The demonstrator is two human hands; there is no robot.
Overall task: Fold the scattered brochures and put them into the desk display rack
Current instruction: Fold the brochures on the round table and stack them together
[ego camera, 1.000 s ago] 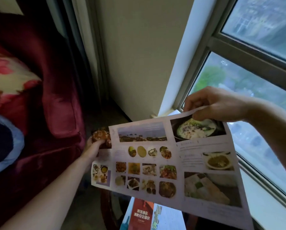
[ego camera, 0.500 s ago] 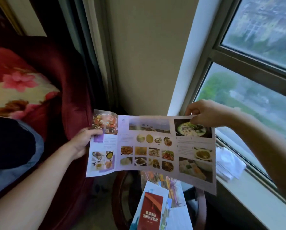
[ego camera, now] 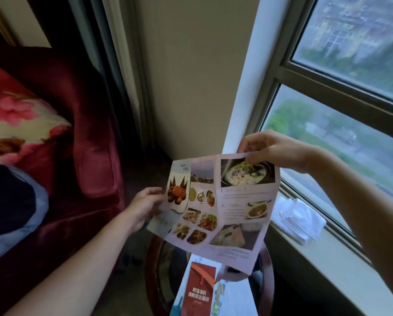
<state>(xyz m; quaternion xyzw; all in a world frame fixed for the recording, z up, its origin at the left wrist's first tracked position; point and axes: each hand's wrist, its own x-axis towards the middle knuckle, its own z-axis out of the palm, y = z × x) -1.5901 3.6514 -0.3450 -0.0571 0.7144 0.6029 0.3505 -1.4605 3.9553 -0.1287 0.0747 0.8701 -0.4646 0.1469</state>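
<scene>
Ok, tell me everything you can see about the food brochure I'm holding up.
The food brochure is a thin, pale lilac paper sheet printed with dish photos and small text blocks. It hangs in the air, tilted, above the round table. Its left panel is folded inward, showing a crab picture. The left hand grips that folded edge; the right hand pinches the top edge.

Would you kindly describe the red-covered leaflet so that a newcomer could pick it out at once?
Start at the round dark wooden side table beside the dark red velvet armchair, below the unfolded food-photo brochure held in the air. Among the papers lying there, the red-covered leaflet is already folded narrow. It alone has a solid red front with white characters.
</scene>
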